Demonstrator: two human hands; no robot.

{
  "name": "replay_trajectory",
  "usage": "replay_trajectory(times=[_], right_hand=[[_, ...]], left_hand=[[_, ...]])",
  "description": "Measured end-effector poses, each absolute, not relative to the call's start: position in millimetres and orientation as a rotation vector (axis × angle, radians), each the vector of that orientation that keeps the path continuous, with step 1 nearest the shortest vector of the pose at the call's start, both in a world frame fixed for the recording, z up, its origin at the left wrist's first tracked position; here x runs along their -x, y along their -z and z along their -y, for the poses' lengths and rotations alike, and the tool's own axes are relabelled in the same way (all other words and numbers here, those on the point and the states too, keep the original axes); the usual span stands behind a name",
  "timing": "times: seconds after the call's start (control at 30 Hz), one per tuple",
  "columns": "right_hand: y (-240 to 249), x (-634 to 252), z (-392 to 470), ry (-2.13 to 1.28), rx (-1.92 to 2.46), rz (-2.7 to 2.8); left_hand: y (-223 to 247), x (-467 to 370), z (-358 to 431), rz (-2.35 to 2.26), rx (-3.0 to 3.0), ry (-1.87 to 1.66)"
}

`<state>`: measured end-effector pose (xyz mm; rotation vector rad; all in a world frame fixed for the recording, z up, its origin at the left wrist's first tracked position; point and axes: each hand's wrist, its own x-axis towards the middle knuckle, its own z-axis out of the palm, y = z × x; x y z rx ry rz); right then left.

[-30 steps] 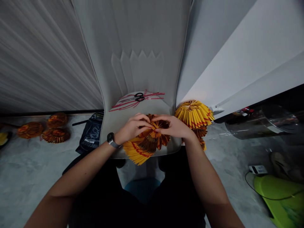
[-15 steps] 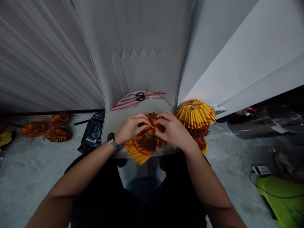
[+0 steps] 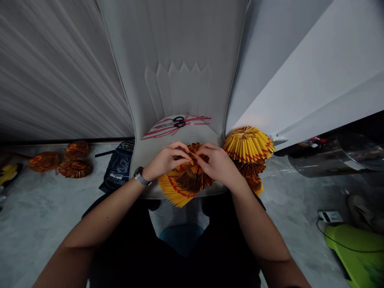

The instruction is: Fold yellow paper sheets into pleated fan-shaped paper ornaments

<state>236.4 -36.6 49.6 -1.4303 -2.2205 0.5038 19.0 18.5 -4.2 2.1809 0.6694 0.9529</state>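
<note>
From my end: paper [image 3: 187,182] is over the front of the chair [image 3: 192,48] seat, between both hands. I see it pleated into fans, a bright yellow one with red marks spreading toward the chair's front edge, darker gold-brown pleats beside it, all gathered near the middle. I have the left hand [image 3: 166,161], watch [image 3: 140,176] on its wrist, with thumb and fingers pinched on the paper; the right hand [image 3: 218,165] pinches it just beside, tips partly hidden. Containers: dark bag [image 3: 118,167] on the floor, just left of the chair, pale print on its front, contents hidden from me. Clear bin [image 3: 309,162] well right of the chair, see-through wall, too dark inside to tell what it holds. Toward the back of the chair seat I get scissors [image 3: 174,122] with black handles, lying among red strips [image 3: 200,118]. Pleated stack [image 3: 249,143] right beside the chair, yellow on top, darker below. Three round rosettes [image 3: 75,169] on the floor, left of the chair, past the bag.
</note>
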Motion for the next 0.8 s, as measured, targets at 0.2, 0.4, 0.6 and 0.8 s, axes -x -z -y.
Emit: replay_trajectory(times=[0.2, 0.4, 0.6, 0.8], right_hand=[[-46.8, -240.8, 30.1, -0.586, 1.28, 2.234], [-45.5, -250.8, 26.9, -0.672, 1.182, 2.283], [-44.5, -249.2, 29.0, -0.613, 1.24, 2.278], [-35.1, -240.6, 28.8, -0.517, 1.318, 2.306]], left_hand=[[5.6, -23.5, -18.4, -0.687, -2.179, -0.988], [9.1, -25.2, -18.0, -0.638, -2.128, -1.006], [13.6, -27.8, -13.1, -0.79, -1.984, -1.024], [16.5, -25.2, -12.5, -0.792, -2.006, -0.988]])
